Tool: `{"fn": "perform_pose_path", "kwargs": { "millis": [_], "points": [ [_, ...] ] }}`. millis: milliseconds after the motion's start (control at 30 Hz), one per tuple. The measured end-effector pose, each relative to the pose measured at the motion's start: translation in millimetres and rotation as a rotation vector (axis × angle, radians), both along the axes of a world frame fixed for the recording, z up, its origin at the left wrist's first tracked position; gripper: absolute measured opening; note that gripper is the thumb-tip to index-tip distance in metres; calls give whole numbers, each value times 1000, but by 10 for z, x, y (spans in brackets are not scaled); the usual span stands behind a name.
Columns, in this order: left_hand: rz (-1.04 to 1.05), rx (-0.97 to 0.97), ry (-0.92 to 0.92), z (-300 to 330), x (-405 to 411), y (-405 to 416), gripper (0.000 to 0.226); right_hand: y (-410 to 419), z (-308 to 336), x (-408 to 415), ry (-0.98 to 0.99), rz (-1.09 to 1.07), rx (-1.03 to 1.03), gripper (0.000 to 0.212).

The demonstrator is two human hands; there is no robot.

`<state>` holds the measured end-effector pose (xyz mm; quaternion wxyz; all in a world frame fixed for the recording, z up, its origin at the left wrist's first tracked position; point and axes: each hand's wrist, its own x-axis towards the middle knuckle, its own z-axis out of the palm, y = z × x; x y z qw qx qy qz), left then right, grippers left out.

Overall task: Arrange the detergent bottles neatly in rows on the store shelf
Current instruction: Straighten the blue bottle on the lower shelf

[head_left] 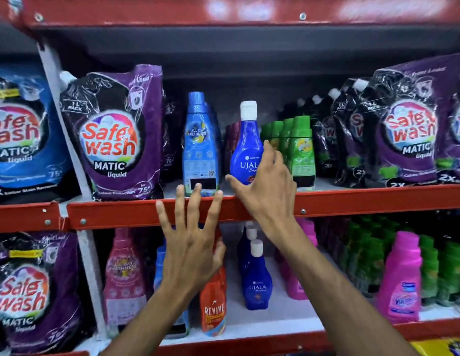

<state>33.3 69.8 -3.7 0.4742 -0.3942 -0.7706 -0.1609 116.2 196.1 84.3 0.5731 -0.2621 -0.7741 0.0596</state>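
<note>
Bottle in hand: dark blue plastic bottle with a white cap, labelled Ujala (245,147), upright on the red metal store shelf (352,199), near its front lip, between the light blue plastic bottle (199,145) and the row of green plastic bottles (299,147).

Right hand (264,186): fingers spread and curled loosely round the lower right of the dark blue bottle — thumb low on its front, forefinger up its side. They look to be touching it, but whether they grip it firmly cannot be told.

Left hand (190,242): fingers wide open, holding nothing, fingertips at the shelf's front lip just below the light blue bottle.

Neighbours: purple Safe Wash liquid pouches (113,134) stand at both ends of this shelf; more bottles fill the shelf below.

Handling, as a judgement: the bottle is stiff, glossy and likely slippery; full, it would be fairly heavy. Its narrow neck and broad belly make it top-light, so sliding it should not tip it easily.

Where to hold: round the belly, thumb opposite the fingers — not by the cap.

Risk: the green bottles stand close and could be knocked.
</note>
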Motion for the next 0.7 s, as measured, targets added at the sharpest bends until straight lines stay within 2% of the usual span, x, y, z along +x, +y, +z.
{"fn": "perform_pose_path", "kwargs": {
  "millis": [267,333,500,700],
  "points": [
    [21,-5,46,2,-51,-44,104,-153,94,419,314,111,123,92],
    [18,3,52,1,-58,-35,103,-229,-20,593,341,155,133,91],
    [19,17,36,-11,-67,-11,101,-314,-741,810,266,213,84,90],
    [36,11,37,-17,-33,-4,100,-174,-1739,663,24,196,-147,90]
  ]
}}
